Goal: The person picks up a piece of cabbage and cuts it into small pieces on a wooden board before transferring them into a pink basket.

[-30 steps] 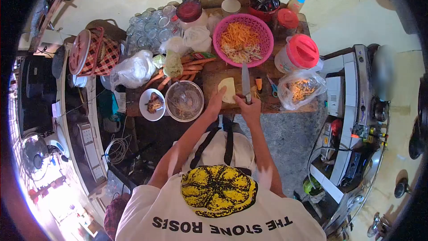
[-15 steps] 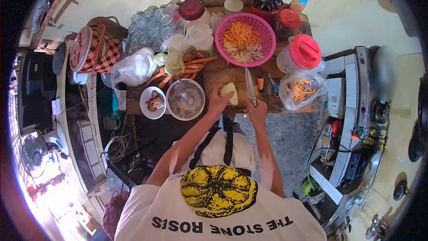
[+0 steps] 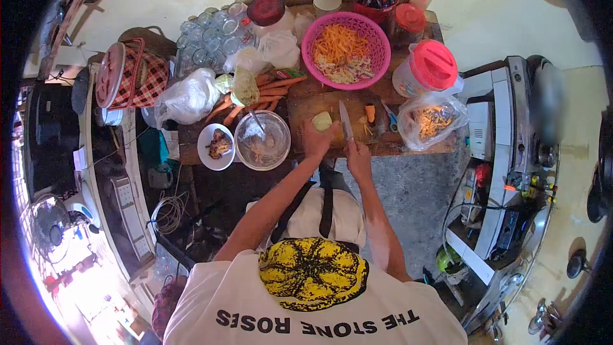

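Note:
On the wooden board (image 3: 300, 105), a pale piece of vegetable (image 3: 322, 121) is held by my left hand (image 3: 316, 139), whose fingers are around its near side. My right hand (image 3: 359, 156) grips the handle of a knife (image 3: 346, 121), its blade pointing away from me just right of the pale piece, not touching it. A short carrot piece (image 3: 370, 113) and some orange shreds lie right of the blade. Beyond the board stands a pink basket (image 3: 387, 57) of shredded carrot and pale shreds.
Left of the board are whole carrots (image 3: 271, 91), a cut cabbage (image 3: 245, 87), a clear bowl (image 3: 288, 140) and a white bowl (image 3: 203, 147). Blue scissors (image 3: 392, 121), a plastic bag of peelings (image 3: 434, 121) and a pink-lidded jug (image 3: 434, 67) are at the right.
The pale piece has been turned and shifted slightly left in my left hand. My right hand and the knife have moved a little left, with the blade now tilted differently.

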{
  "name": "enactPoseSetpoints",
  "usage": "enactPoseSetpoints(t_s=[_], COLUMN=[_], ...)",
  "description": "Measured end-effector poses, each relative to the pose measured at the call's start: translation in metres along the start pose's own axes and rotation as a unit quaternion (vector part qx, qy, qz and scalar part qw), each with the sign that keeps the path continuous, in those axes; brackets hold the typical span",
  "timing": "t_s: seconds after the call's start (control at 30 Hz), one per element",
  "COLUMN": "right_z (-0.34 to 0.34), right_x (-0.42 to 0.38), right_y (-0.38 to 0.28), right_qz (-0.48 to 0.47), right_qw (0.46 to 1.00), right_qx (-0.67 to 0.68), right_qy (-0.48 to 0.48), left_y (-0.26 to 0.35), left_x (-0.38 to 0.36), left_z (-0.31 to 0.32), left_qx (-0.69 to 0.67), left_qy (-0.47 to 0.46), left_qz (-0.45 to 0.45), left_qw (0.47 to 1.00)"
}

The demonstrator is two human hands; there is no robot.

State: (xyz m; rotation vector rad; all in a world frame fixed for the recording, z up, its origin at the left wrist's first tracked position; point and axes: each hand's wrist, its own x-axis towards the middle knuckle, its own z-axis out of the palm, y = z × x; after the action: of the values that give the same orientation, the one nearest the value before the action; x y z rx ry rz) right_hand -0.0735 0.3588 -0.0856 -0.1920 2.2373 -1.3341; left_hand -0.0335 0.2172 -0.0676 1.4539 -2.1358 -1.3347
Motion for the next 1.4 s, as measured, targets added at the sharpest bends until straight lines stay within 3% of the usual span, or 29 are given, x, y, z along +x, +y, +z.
enactPoseSetpoints(t_s=[0.13, 0.23, 0.37, 0.53, 0.63, 0.73, 0.83, 0.93, 1.23, 1.4], right_z=[0.004, 0.007, 0.012, 0.008, 0.012, 0.008, 0.008, 0.008, 0.012, 0.016], right_x=[-0.007, -0.011, -0.016, -0.031, -0.038, -0.046, -0.048, -0.051, -0.057, -0.058], right_y=[-0.010, -0.015, -0.014, -0.049, -0.060, -0.074, -0.073, -0.072, -0.074, -0.071], right_qz=[-0.073, -0.096, -0.132, -0.088, -0.121, -0.085, -0.090, -0.084, -0.112, -0.111], right_qw=[0.995, 0.990, 0.986, 0.982, 0.975, 0.971, 0.960, 0.955, 0.930, 0.920], right_qx=[-0.070, -0.101, -0.098, -0.158, -0.186, -0.221, -0.265, -0.282, -0.347, -0.375], right_qy=[-0.006, -0.011, -0.030, -0.060, -0.019, -0.022, -0.030, -0.042, -0.038, -0.030], left_y=[-0.014, -0.024, -0.020, -0.007, -0.033, -0.042, -0.035, -0.031, -0.031, -0.037], left_x=[0.003, -0.001, -0.001, -0.007, 0.001, 0.001, -0.001, -0.003, -0.002, -0.002], left_z=[0.004, -0.008, -0.014, -0.020, -0.009, -0.002, -0.010, -0.011, -0.011, -0.006], left_qx=[-0.024, -0.110, -0.142, -0.106, -0.112, -0.185, -0.078, -0.162, -0.119, -0.190], left_qy=[0.032, -0.013, 0.001, 0.023, 0.061, 0.047, 0.031, 0.036, 0.038, 0.028], left_qz=[-0.015, 0.004, -0.021, -0.046, 0.019, -0.037, -0.090, -0.053, -0.005, -0.034], left_qw=[0.999, 0.994, 0.990, 0.993, 0.992, 0.981, 0.992, 0.985, 0.992, 0.981])
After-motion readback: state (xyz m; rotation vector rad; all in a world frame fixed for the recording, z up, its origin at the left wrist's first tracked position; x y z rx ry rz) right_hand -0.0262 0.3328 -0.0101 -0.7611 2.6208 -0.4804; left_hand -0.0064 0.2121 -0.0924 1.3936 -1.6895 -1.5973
